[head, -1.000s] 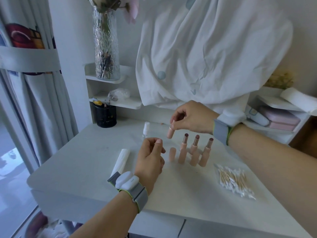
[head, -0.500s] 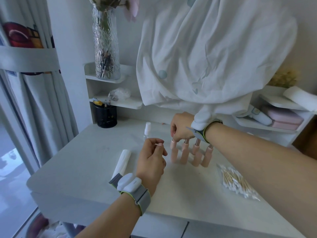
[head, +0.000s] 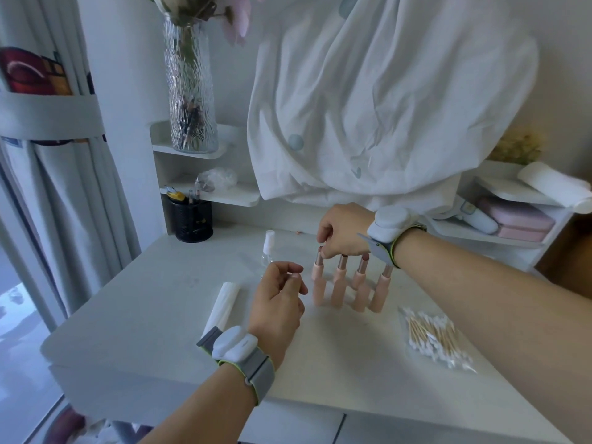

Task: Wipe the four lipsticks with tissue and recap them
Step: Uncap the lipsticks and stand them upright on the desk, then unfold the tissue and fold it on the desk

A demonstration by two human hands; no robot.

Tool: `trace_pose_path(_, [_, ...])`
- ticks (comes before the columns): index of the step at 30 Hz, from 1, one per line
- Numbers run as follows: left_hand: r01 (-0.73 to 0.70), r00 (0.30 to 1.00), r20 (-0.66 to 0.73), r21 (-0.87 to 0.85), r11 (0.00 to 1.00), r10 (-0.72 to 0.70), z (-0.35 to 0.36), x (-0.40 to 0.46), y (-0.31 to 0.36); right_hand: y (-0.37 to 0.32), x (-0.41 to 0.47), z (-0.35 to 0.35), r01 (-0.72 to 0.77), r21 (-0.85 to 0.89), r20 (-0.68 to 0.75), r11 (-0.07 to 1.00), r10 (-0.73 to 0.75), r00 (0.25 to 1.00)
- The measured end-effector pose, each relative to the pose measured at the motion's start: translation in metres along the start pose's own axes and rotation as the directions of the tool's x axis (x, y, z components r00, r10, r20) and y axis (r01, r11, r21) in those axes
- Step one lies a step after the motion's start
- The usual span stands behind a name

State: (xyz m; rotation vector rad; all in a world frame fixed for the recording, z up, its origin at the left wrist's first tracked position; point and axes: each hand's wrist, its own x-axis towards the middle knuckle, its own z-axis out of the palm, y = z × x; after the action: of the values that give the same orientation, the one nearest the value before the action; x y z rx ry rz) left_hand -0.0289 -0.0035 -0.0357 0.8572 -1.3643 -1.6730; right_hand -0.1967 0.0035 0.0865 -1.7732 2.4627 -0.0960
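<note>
Four uncapped pink lipsticks stand in a row on the white table [head: 320, 363]. My right hand [head: 344, 230] reaches down from above and pinches the top of the leftmost lipstick [head: 318, 269]. The other three lipsticks [head: 360, 270] show brown tips under my right wrist. Pink caps [head: 338, 293] stand just in front of or under them; I cannot tell which. My left hand [head: 275, 307] hovers left of the row with fingers loosely curled, holding nothing. A folded white tissue pack [head: 224, 302] lies left of that hand.
A small clear spray bottle [head: 267, 248] stands behind my left hand. A bag of cotton swabs [head: 435, 341] lies to the right. A black pen holder [head: 190, 221] and a glass vase [head: 190, 91] are at the back left. A white cloth [head: 384, 107] hangs behind.
My right hand carried the fourth lipstick down from the air and set it at the left end of the row, still holding its top. My left hand barely moved.
</note>
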Motion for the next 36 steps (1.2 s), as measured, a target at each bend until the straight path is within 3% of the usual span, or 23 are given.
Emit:
trace_pose_path(6, [0.030, 1.000, -0.009, 0.042, 0.999, -0.030, 0.003, -0.003, 0.004, 0.000, -0.022, -0.013, 0.023, 0.133, -0.155, 0.991, -0.002, 0.988])
trace_pose_path(10, [0.109, 0.989, 0.090, 0.090, 0.990, -0.117, -0.013, -0.011, 0.020, -0.017, -0.055, -0.010, 0.090, 0.241, -0.229, 0.966, -0.033, 0.973])
trace_pose_path(13, [0.017, 0.998, 0.053, 0.221, 0.975, -0.029, -0.044, -0.010, 0.040, -0.033, -0.074, 0.003, 0.150, 0.270, -0.194, 0.951, -0.099, 0.976])
trace_pose_path(15, [-0.090, 0.995, -0.007, 0.454, 0.886, 0.104, -0.068, -0.005, 0.053, -0.044, -0.075, 0.017, 0.169, 0.294, -0.135, 0.941, -0.134, 0.982])
trace_pose_path(17, [-0.131, 0.983, -0.002, 0.681, 0.720, 0.181, -0.086, 0.002, 0.059, -0.054, -0.072, 0.033, 0.145, 0.311, -0.096, 0.939, -0.120, 0.988])
trace_pose_path(20, [-0.103, 0.985, 0.014, 0.846, 0.523, 0.172, -0.111, 0.008, 0.059, -0.074, -0.065, 0.050, 0.073, 0.335, -0.054, 0.939, -0.058, 0.997])
trace_pose_path(22, [-0.082, 0.988, 0.014, 0.891, 0.447, 0.153, -0.118, 0.011, 0.053, -0.080, -0.063, 0.058, 0.066, 0.339, -0.015, 0.939, -0.065, 0.998])
trace_pose_path(29, [0.020, 1.000, -0.025, 0.957, 0.290, 0.015, -0.128, 0.014, 0.039, -0.105, -0.043, 0.086, 0.053, 0.394, 0.044, 0.918, -0.077, 0.996])
trace_pose_path(34, [0.027, 0.999, -0.014, 0.966, 0.256, -0.050, -0.126, 0.012, 0.045, -0.107, -0.041, 0.093, 0.010, 0.400, 0.081, 0.917, -0.047, 0.996])
trace_pose_path(36, [0.064, 0.996, -0.041, 0.950, 0.306, -0.081, -0.125, 0.013, 0.049, -0.104, -0.045, 0.093, -0.001, 0.421, 0.082, 0.907, -0.037, 0.996])
